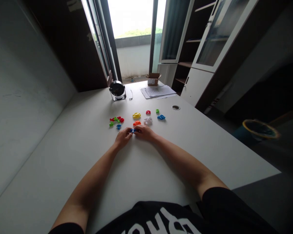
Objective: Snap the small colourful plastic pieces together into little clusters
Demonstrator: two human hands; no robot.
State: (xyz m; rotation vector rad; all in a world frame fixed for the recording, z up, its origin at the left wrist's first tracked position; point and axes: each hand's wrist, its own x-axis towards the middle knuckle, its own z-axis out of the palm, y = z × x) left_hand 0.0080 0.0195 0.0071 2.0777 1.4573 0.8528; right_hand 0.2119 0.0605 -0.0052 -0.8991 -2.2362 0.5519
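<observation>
Between my two hands is a small blue plastic piece [133, 130], held just above or on the white table; which, I cannot tell. My left hand [123, 137] pinches it from the left, and my right hand [144, 132] grips it from the right. Just beyond my fingers lie an orange piece [137, 123] and a white piece [148, 121]. Farther back are a yellow piece [136, 115], a red piece [148, 112] and a green piece [157, 111]. A blue piece [161, 117] rests to the right. Red and green pieces [117, 119] cluster at the left, near another blue piece [118, 127].
The white table [70, 152] meets a wall on the left. Toward its far end stand a round black-and-silver device [117, 90], papers [158, 91] and an open cardboard box [153, 79]. A cable hole [176, 107] is at the right. A bin [249, 131] stands beyond the right edge.
</observation>
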